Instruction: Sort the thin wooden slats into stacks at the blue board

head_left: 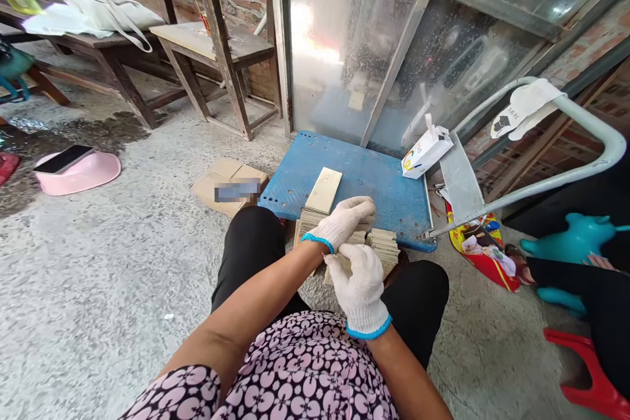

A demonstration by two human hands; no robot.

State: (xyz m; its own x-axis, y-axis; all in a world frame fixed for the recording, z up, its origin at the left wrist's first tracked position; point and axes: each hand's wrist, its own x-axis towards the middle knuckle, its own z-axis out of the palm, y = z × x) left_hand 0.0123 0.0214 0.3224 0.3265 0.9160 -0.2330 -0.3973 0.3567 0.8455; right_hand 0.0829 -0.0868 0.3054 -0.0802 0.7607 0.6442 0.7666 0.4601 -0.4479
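Observation:
My left hand point(348, 220), in a white knitted glove with a blue cuff, reaches over stacks of thin pale wooden pieces. Its fingers are bunched together, pointing right, and I see nothing in them. My right hand point(359, 279), gloved alike, is curled at the left wrist, with thumb and forefinger at the left glove's cuff point(315, 238). Beneath and beside both hands stand the stacks of wooden pieces point(384, 244), partly hidden. One pale rectangular board point(325, 189) lies on top of a stack at the blue platform's near edge.
A blue platform trolley point(364, 161) with a grey handle point(590, 138) carries a white paper bag point(426, 151). Left of it lies a cardboard box point(221, 177). A pink plastic stool point(93, 174) bears a phone point(63, 159). At right, a person's dark sleeve point(566, 282) is near a turquoise toy point(571, 243).

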